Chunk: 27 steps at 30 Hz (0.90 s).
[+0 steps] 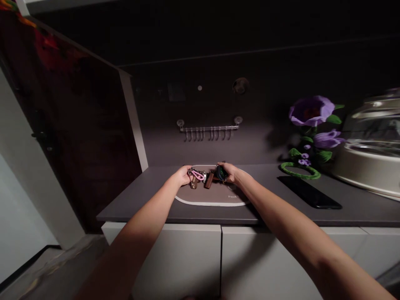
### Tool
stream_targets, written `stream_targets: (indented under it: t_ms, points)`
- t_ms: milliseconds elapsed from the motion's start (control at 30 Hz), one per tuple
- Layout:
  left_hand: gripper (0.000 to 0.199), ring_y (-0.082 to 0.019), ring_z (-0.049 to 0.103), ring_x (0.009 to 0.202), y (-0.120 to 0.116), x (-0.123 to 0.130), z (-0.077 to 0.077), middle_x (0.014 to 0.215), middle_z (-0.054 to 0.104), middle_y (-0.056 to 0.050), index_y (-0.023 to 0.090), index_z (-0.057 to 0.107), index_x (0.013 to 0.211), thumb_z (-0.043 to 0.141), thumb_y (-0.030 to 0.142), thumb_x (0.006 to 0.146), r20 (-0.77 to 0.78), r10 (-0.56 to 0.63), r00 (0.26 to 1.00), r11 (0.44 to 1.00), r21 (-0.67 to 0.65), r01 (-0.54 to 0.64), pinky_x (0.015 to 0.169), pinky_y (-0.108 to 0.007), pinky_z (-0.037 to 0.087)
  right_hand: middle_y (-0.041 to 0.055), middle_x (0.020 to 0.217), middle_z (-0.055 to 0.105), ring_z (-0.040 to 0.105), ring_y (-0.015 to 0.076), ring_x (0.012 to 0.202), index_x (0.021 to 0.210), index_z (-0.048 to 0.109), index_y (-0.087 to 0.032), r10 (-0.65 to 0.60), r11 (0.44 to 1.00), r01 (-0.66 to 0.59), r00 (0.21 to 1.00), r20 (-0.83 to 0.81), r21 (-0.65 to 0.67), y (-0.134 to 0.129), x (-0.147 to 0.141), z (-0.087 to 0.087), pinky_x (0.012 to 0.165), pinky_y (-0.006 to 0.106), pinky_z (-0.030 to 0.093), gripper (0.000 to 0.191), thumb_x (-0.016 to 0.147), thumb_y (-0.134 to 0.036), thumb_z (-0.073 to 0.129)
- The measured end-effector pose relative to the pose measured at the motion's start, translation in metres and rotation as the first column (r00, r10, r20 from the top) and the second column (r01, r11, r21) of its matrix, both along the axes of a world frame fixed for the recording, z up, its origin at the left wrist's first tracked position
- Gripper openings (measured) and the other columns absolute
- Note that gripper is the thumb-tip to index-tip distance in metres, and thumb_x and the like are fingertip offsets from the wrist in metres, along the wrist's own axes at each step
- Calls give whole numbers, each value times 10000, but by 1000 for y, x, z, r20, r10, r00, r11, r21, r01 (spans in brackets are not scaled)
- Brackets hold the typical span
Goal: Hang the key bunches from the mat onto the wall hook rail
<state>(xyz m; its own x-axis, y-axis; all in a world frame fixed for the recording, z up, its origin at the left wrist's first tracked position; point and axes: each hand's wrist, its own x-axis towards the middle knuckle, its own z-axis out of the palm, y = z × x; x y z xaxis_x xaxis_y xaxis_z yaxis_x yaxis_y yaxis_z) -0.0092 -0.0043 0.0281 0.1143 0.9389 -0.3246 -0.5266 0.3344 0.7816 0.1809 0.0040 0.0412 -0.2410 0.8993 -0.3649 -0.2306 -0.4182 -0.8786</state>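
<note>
My left hand (183, 175) is closed on the left end of a bunch of keychains, by a pink cord loop (197, 176). Below that loop hangs a brown tag (193, 183) with light markings. A small silver padlock-like piece (205, 177) and a reddish-brown bar-shaped fob (209, 181) lie between the hands. My right hand (230, 171) has its fingers closed around a dark object (221, 173) with a bluish-green part; its kind is unclear. Underneath is a brownish oval mat (215, 196) with a pale rim. Some fingertips are hidden behind the things held.
A clear rail with several hooks (209, 129) is fixed to the back wall. On the right of the dark countertop (131, 200) are a black phone (308, 191), purple crocheted-looking flowers (312, 112) with a green ring base, and a large cream-coloured domed container (368, 162). A dark door (71, 137) stands left.
</note>
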Motion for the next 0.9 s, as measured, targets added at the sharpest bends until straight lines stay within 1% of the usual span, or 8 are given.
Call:
stream_targets:
  t_ms: [133,233,367,467,600,733,833,900]
  points:
    - [128,-111,520,500,-3,-5,-2,545,492,-2,143,441,682,439,155,810,-459,132,878,979,201,-41,540,-251,468,40,592,577,562,154,551,812,526,-126,-193,938,32,874,445,345,0,24,-1,585,299,480,188,785,-312,517]
    - [159,-109,498,519,-4,-11,-4,536,509,1,139,497,602,554,198,738,-702,288,651,917,398,23,547,-227,411,90,730,643,596,165,684,814,599,-115,-348,852,-113,607,715,511,0,38,-2,652,252,447,272,758,-376,548]
    - [144,-116,483,542,3,-22,-9,517,529,9,143,567,562,622,230,663,-843,414,343,866,481,137,558,-225,359,142,961,651,596,227,904,932,642,-132,-453,811,-278,260,853,515,1,46,-2,743,279,413,315,784,-365,491]
    - [112,-115,497,557,9,-28,-13,538,553,12,142,599,605,661,234,623,-850,405,336,871,471,141,582,-229,368,125,1030,638,568,277,978,997,637,-188,-450,839,-259,162,878,478,-3,47,-3,772,347,402,354,793,-409,449]
    - [256,-126,549,646,8,-31,-12,712,618,-33,131,609,748,733,223,544,-760,416,499,863,503,47,664,-255,411,129,1068,616,525,311,1019,1000,644,-212,-530,808,-261,73,845,529,-9,47,-5,802,402,382,341,804,-392,431]
    - [323,-168,573,851,-5,-27,-1,909,619,-99,129,586,853,714,258,587,-598,503,624,782,622,-35,790,-291,417,145,1029,612,517,247,1001,930,660,-165,-696,595,-450,128,707,667,-18,41,-4,851,342,368,251,802,-229,454]
    - [298,-144,560,852,-22,-21,13,896,607,-73,136,565,846,700,236,599,-519,576,632,673,740,-5,807,-276,409,113,1020,615,544,185,924,930,634,-150,-617,457,-536,384,687,710,-31,30,5,829,284,386,204,779,-184,502]
    - [285,-99,543,710,-36,-17,22,757,585,-16,143,544,795,713,240,587,-503,504,702,636,766,92,719,-242,421,70,909,638,563,142,781,895,614,-157,-373,490,-538,581,723,686,-44,21,13,728,250,416,163,770,-230,540]
